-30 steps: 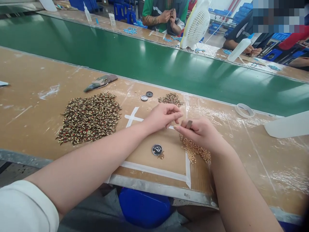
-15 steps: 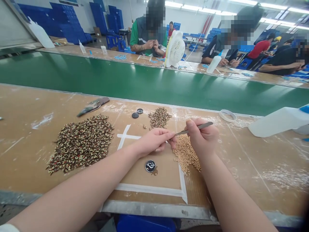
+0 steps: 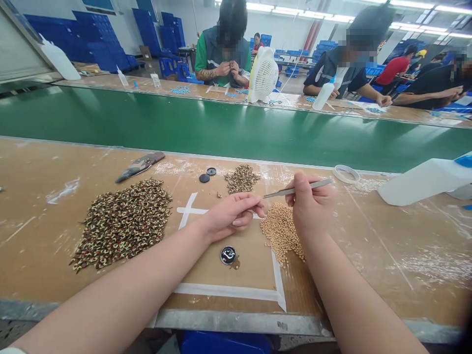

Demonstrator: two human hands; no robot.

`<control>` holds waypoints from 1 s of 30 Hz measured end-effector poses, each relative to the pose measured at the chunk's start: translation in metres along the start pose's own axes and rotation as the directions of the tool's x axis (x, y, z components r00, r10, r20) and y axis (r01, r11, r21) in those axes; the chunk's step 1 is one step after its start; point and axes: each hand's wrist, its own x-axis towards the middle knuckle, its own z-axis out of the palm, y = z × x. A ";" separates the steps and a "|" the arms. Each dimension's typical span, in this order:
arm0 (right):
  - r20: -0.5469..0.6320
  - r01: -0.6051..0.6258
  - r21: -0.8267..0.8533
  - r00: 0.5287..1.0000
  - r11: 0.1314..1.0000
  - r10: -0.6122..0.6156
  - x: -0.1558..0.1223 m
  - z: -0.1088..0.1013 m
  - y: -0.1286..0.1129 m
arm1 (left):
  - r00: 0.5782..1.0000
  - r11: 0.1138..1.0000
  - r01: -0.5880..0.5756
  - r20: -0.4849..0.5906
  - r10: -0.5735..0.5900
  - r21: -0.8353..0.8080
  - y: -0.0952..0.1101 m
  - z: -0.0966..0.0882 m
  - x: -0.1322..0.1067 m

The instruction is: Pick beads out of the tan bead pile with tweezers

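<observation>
My right hand (image 3: 312, 199) grips a pair of metal tweezers (image 3: 291, 191), their tips pointing left, close to my left fingertips. My left hand (image 3: 236, 211) is closed in a pinch; whatever sits between its thumb and finger is too small to make out. Below the tweezers lies a pile of small round tan beads (image 3: 282, 228). Behind my left hand is a small heap of dark-and-cream pieces (image 3: 242, 178). A small round dish with dark glossy liquid (image 3: 227, 255) rests on the table inside white tape strips, with a brown smear beside it.
To the left spreads a large pile of dark-and-cream pieces (image 3: 125, 221), with a camouflage-patterned sheath (image 3: 140, 166) behind. Two black discs (image 3: 204, 178), a tape ring (image 3: 346, 174) and a white bottle (image 3: 416, 182) lie farther off. Beyond a green belt (image 3: 221, 132), co-workers sit near a fan (image 3: 263, 76).
The tweezers' tips have drawn slightly up and away from my left fingertips, and my right hand has risen a little. One co-worker's hand has reached out to the right.
</observation>
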 end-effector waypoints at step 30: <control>0.051 -0.012 -0.017 0.999 1.000 0.012 -0.003 0.004 0.001 | 0.999 0.999 0.016 0.053 -0.014 -0.041 -0.001 -0.001 0.001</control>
